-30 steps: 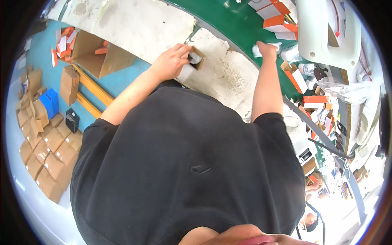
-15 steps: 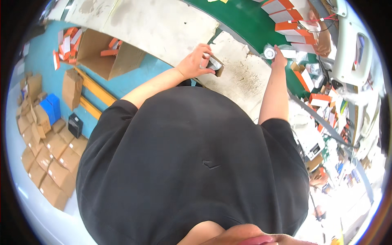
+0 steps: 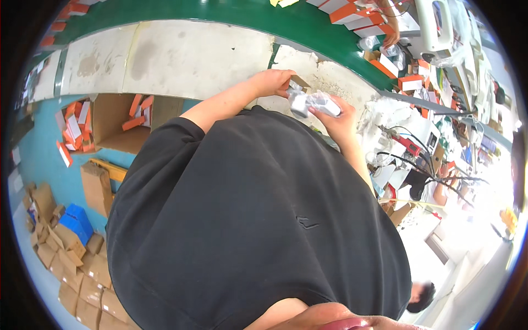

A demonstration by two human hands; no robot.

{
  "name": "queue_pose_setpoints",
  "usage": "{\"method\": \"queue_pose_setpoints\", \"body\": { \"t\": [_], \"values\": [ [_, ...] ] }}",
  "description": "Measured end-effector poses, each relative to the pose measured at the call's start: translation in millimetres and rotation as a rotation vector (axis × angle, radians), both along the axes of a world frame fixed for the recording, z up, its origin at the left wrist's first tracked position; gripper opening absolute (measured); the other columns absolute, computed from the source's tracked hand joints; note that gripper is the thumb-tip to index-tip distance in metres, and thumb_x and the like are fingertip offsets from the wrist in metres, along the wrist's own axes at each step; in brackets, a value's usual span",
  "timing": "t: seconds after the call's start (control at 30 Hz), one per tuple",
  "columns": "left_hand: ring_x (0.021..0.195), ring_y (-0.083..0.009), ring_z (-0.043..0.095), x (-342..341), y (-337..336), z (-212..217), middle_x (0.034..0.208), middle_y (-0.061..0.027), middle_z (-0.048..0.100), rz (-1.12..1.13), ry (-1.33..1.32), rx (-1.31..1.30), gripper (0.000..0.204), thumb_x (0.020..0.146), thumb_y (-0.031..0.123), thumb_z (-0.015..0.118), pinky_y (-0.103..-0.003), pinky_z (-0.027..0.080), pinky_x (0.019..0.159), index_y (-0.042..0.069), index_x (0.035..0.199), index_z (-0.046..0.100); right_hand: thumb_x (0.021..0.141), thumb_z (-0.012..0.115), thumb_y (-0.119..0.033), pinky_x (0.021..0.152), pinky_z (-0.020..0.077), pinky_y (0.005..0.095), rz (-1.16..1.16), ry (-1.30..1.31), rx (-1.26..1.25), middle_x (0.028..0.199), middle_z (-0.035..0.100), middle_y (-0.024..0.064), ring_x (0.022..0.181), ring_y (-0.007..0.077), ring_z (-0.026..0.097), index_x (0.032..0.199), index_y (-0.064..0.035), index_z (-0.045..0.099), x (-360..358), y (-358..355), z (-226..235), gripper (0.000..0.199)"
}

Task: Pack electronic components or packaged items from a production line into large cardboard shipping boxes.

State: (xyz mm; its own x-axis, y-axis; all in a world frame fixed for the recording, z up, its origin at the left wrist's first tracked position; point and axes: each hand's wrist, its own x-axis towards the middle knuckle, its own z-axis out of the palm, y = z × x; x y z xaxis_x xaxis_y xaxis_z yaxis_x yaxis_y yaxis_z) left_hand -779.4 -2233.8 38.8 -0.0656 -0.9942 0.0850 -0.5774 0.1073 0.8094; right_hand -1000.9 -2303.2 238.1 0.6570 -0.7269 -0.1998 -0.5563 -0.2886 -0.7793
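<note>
In front of my chest, my left hand [image 3: 274,82] is closed around a small open cardboard box [image 3: 300,81], its brown inner side showing. My right hand [image 3: 343,120] grips a white device in a clear plastic bag [image 3: 326,105], right beside the box. The bag's crumpled left end [image 3: 300,102] meets the box opening and the left fingertips; whether part of it is inside cannot be made out. Both hands are over the near edge of the worn whitish worktop [image 3: 192,58].
Beyond the worktop runs a green conveyor belt [image 3: 231,12] with orange-and-white boxes [image 3: 357,17]. Another person's hand [image 3: 391,37] is among them. At left stands a large carton [image 3: 113,137] of orange-and-white boxes; brown cartons [image 3: 91,286] lie beyond. Cables and a red tool [image 3: 407,144] are at right.
My right hand has come back from the green belt with the bagged white device, bringing it to the box in my left hand. My body and view have turned right.
</note>
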Motion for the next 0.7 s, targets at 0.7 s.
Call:
{"method": "queue_pose_setpoints", "body": {
  "t": [0.7],
  "values": [
    [0.076,-0.0206,0.057,3.1,27.0,9.1,0.083,-0.0055,0.058,0.011,0.283,0.101,0.074,0.070,0.024,0.093,-0.035,0.049,0.069,0.008,0.132,0.057,0.085,0.069,-0.012,0.080,0.0571,0.0462,0.337,0.070,-0.565,0.098,0.075,0.0155,0.092,0.0361,0.072,0.099,-0.0060,0.075,36.5,25.7,-54.0,0.016]
  ]
}}
